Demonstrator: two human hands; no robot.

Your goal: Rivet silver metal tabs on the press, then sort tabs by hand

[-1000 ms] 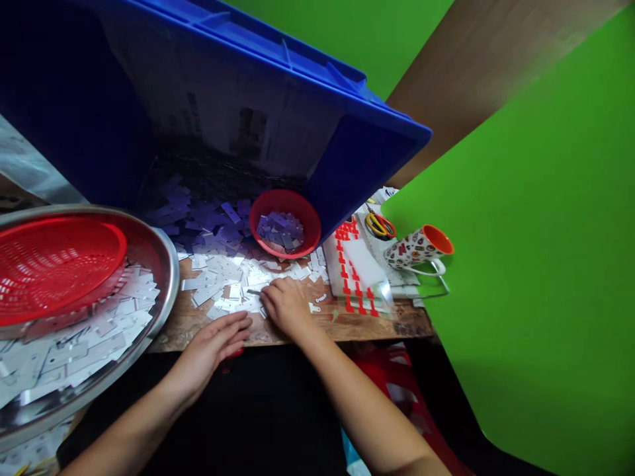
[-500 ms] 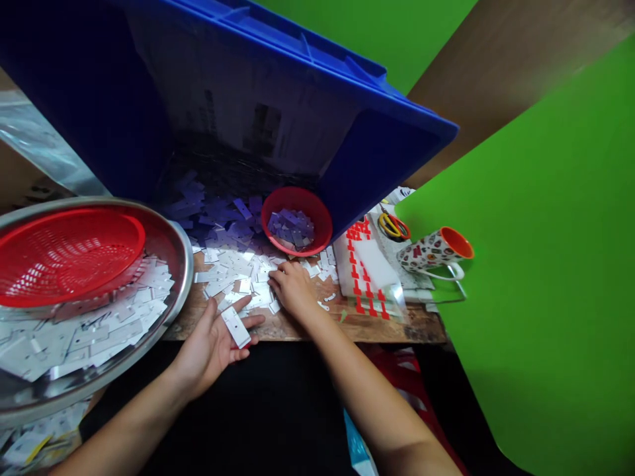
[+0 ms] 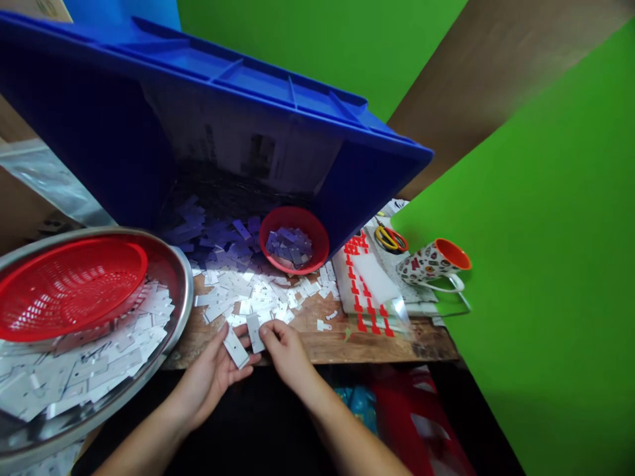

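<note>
My left hand (image 3: 208,378), palm up with fingers partly spread, holds a small flat metal plate (image 3: 236,349) with a hole, lying across its fingers by the thumb. Close beside it, my right hand (image 3: 289,358) pinches a second metal plate (image 3: 254,332) upright between thumb and fingers. Both hands are at the table's front edge. Just beyond them lies a loose heap of similar plates (image 3: 233,289), reaching back into the shade of a blue plastic crate (image 3: 387,158) lying on its side. A red bowl (image 3: 320,254) with more plates stands at the crate's opening.
On the left, a large metal basin (image 3: 184,277) holds many plates and a red perforated basket (image 3: 74,281). To the right are a sheet with red cut-outs (image 3: 356,291), scissors (image 3: 389,238) and a patterned mug (image 3: 426,261) lying tilted. Small white pieces (image 3: 323,325) lie on the wooden table (image 3: 317,347).
My right hand has come back from the heap towards my left hand, now with a metal plate in its fingers. My left hand still holds its plate. The camera view has shifted slightly.
</note>
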